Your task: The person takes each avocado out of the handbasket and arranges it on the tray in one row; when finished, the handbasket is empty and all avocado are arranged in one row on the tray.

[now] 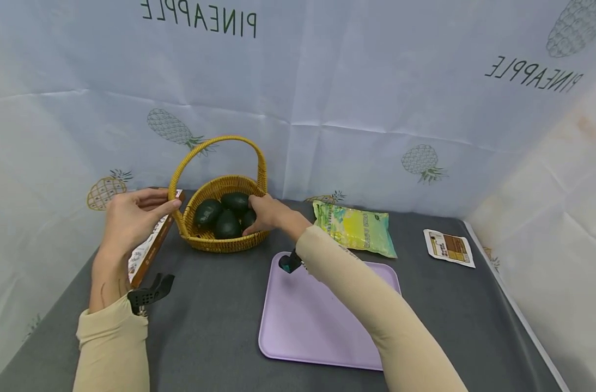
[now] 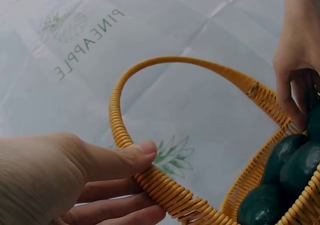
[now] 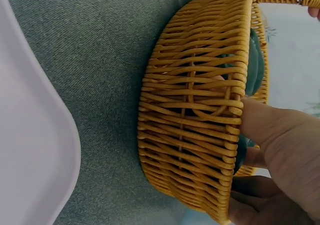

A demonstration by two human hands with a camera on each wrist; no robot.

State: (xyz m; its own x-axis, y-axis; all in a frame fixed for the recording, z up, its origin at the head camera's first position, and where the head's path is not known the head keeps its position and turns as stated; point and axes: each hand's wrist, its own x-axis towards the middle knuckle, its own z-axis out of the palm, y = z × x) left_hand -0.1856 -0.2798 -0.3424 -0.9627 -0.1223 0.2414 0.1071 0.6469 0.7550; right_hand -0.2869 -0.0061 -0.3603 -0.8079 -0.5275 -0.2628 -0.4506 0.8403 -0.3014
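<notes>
A yellow wicker basket [image 1: 218, 246] with a tall arched handle [image 2: 170, 195] holds several dark green avocados [image 1: 227, 224]. My left hand [image 1: 131, 220] pinches the left side of that handle between thumb and fingers. Reaching over the basket's right rim, my right hand [image 1: 271, 213] grips the rightmost avocado [image 1: 248, 218], whose far side is hidden by the fingers. In the right wrist view, the thumb and fingers of the right hand [image 3: 287, 150] go down inside the rim, and the woven wall partly covers them.
A lilac tray [image 1: 312, 326] lies in front of the basket, under the right forearm. Behind it is a green-yellow packet [image 1: 359, 228]; a small brown-and-white sachet [image 1: 449, 247] lies farther right. A long brown-edged box [image 1: 148, 253] stands left, partly behind the left hand. Pineapple-print cloth [image 1: 337, 109] hangs behind.
</notes>
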